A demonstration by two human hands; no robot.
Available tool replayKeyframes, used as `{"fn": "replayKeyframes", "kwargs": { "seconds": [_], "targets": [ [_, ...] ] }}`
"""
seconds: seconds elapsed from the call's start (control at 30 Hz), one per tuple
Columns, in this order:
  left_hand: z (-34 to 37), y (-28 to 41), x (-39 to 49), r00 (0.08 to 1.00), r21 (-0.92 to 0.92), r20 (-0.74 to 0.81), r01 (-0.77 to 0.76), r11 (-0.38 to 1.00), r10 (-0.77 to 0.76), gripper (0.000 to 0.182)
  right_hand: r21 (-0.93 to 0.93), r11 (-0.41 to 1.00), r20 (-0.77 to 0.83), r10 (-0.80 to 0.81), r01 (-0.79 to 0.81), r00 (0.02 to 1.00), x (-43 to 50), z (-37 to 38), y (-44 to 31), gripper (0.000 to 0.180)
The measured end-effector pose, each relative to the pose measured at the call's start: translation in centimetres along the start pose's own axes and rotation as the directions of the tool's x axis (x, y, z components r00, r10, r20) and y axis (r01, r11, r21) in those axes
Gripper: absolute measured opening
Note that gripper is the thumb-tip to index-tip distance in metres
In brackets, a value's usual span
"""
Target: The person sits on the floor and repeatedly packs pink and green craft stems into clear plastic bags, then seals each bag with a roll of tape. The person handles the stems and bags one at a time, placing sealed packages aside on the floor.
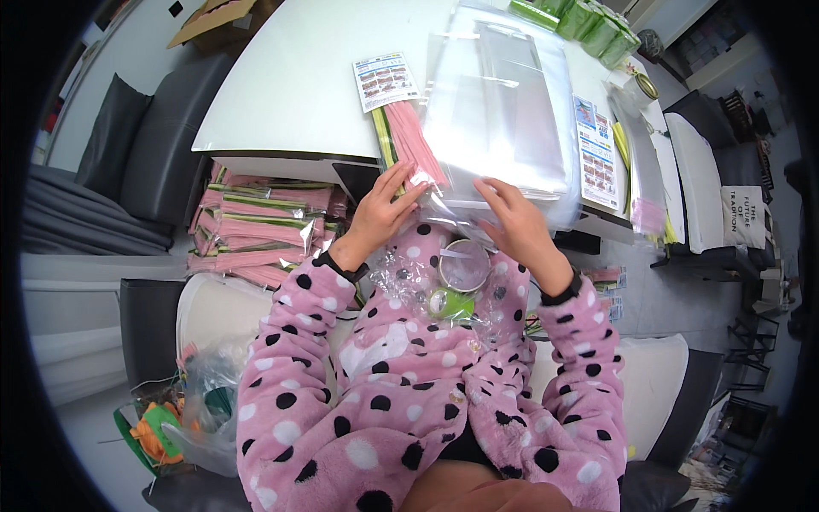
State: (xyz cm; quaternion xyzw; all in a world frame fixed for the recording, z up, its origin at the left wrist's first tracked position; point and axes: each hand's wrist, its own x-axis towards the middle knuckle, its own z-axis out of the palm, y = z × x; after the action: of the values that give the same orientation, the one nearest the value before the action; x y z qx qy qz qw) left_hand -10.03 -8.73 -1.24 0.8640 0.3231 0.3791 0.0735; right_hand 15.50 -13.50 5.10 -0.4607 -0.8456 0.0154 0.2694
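A clear plastic bag of pink and green chenille stems (416,137) lies slanted over the table's front edge. A printed card (386,82) is at its far end. My left hand (377,221) grips the near end of this bag between thumb and fingers. To the right, a stack of clear plastic bags (512,121) covers part of the table. My right hand (519,224) is at the stack's near edge, its thumb and fingers apart beside loose clear film; whether it pinches the film is unclear. On my lap are a wide tape roll (464,265) and a green roll (452,304).
Several packed bags of stems (262,224) are piled below the white table (288,77), at left. Another printed card (598,153) and yellow stems (620,150) lie right of the stack. Green-wrapped rolls (595,29) stand at the back. A plastic bag (214,409) hangs at lower left.
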Motion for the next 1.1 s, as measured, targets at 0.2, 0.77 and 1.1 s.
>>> {"fn": "replayKeyframes", "kwargs": {
  "seconds": [0.2, 0.77, 1.1],
  "targets": [
    [-1.1, 0.8, 1.3, 0.995, -0.295, -0.085, 0.032, 0.955, -0.059, 0.032, 0.241, 0.97, 0.124, -0.035, 0.004, 0.992, 4.1, 2.0, 0.0, 0.051],
    [5.2, 6.8, 9.2, 0.966, -0.667, 0.075, -0.134, 0.733, 0.246, 0.031, 0.693, 0.71, -0.203, 0.363, -0.129, 0.909, -6.5, -3.5, 3.5, 0.023],
    [8.3, 7.8, 4.4, 0.829, -0.699, 0.503, 0.557, 0.449, -0.245, 0.021, 0.898, 0.277, 0.032, 0.734, -0.343, 0.678, -11.9, 1.9, 4.1, 0.021]
  ]
}}
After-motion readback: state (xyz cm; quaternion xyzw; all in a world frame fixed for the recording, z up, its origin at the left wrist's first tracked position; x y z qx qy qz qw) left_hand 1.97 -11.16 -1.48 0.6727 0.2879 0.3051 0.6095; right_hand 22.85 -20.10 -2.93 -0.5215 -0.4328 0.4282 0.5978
